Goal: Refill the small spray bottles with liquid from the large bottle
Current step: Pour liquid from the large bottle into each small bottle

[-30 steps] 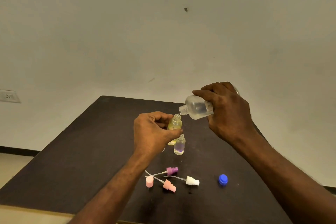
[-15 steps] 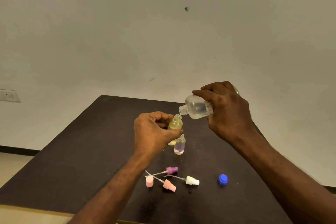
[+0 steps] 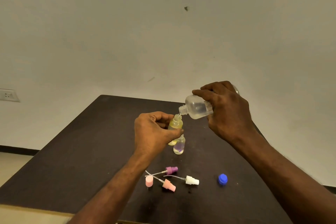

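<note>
My right hand (image 3: pixel 230 112) grips the large translucent bottle (image 3: pixel 197 108), tipped on its side with its open neck pointing down-left. That neck sits right over the mouth of a small yellowish spray bottle (image 3: pixel 175 123), which my left hand (image 3: pixel 154 132) holds upright above the table. A thin stream of clear liquid joins the two openings. A second small clear bottle (image 3: pixel 179 146) with a purple tint at its base stands uncapped on the dark table (image 3: pixel 81 151), just below my left thumb.
Loose spray tops lie near the front: a purple one (image 3: pixel 171 170), a pink one (image 3: pixel 168 185) and a white one (image 3: pixel 191 180), each with a dip tube. A pink cap (image 3: pixel 149 181) and a blue cap (image 3: pixel 222 179) stand nearby. A wall socket (image 3: pixel 8 95) is far left.
Almost nothing has moved; both hands hold the same pose with the large bottle tipped over the small yellowish bottle.
</note>
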